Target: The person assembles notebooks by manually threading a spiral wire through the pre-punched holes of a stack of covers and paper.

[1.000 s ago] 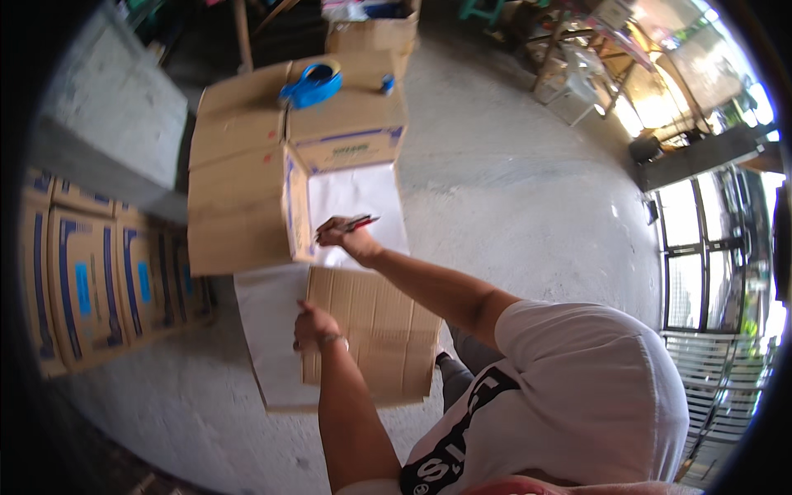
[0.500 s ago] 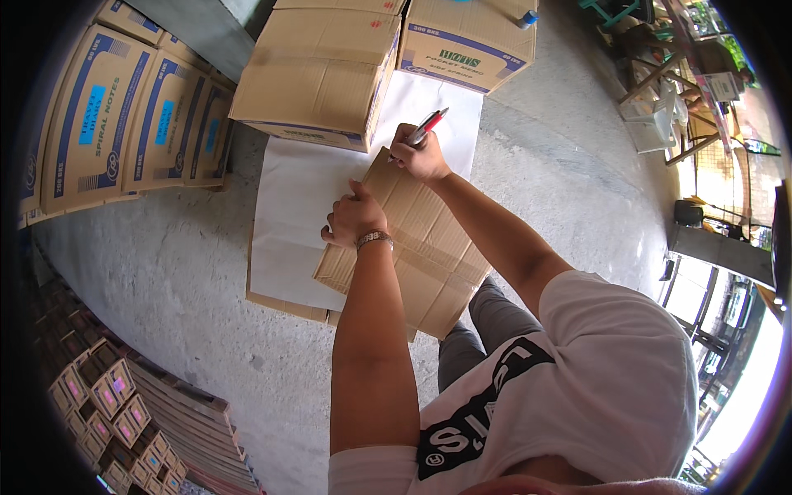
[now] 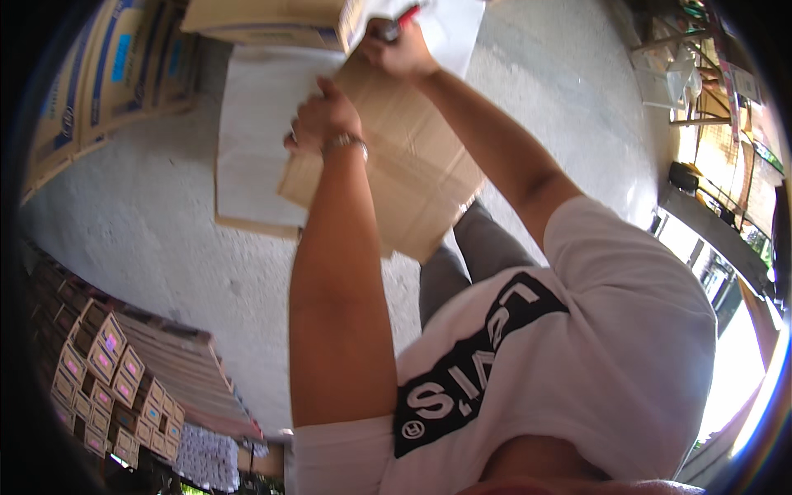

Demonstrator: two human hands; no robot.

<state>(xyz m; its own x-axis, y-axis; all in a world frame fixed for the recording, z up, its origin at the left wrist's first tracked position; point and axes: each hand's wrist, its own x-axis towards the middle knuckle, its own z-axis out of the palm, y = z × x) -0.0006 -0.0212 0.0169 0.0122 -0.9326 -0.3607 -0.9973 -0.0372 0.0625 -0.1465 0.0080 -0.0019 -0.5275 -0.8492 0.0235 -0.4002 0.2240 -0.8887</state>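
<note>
While red pen [image 3: 409,14] is pinched in right hand [image 3: 400,51], brown cardboard [image 3: 400,157] is overlapped at edge by left hand [image 3: 326,120]; left grip can't be told.

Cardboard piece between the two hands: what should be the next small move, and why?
Probably the left hand should press the cardboard piece flat to steady it: that hand is at the piece's left edge, while the right hand, at its top corner, holds a red pen.

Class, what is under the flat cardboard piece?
A white sheet shows beyond the left edge of the flat cardboard piece and seems to continue beneath it. What lies under its middle is covered.
</note>
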